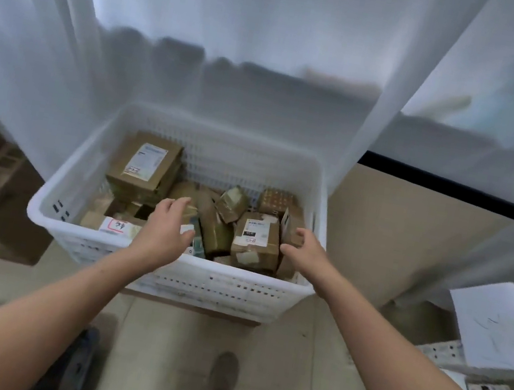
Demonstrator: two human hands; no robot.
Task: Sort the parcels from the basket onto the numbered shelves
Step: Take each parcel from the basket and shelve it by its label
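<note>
Evidently you've barely started: the white basket (232, 288) at frame centre is crowded with parcels, from the large labelled box (144, 164) at its upper left to a smaller labelled box (256, 239). No numbered shelves show. Your left hand (167, 227) and right hand (302, 249) reach in, fingers loosely spread, gripping nothing.

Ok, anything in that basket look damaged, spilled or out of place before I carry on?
No parcel hangs over the white basket rim. The parcels inside are jumbled at all angles; the small taped parcel near the middle looks crumpled and sits tilted. The large labelled box at the back left leans on others.
</note>
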